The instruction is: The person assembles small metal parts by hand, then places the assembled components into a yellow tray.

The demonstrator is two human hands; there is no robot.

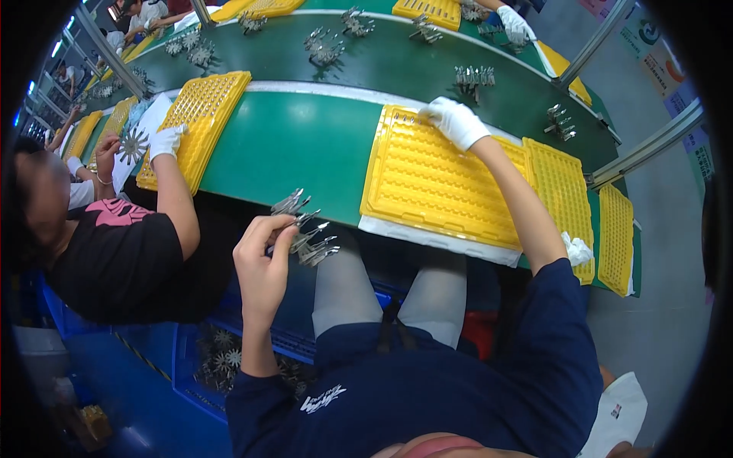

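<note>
My bare left hand [262, 259] is closed on a silvery metal fixture with several clip-like prongs [311, 243], held up in front of the near edge of the green work surface. White-gloved, my right hand [456, 124] reaches to the far edge of a yellow tray [443, 191] with rows of small pockets. Its fingers are pinched together over the far row; whatever is between them is too small to make out. A few tiny metal pieces [407, 118] sit in that row, just left of the glove.
Beyond the tray, a dark green conveyor belt [282, 53] carries several pronged fixtures [475, 76]. More yellow trays [561, 191] stand at the right. At left, a co-worker [114, 244] works by another tray [200, 114]. A blue crate [183, 366] of star-shaped metal parts lies below.
</note>
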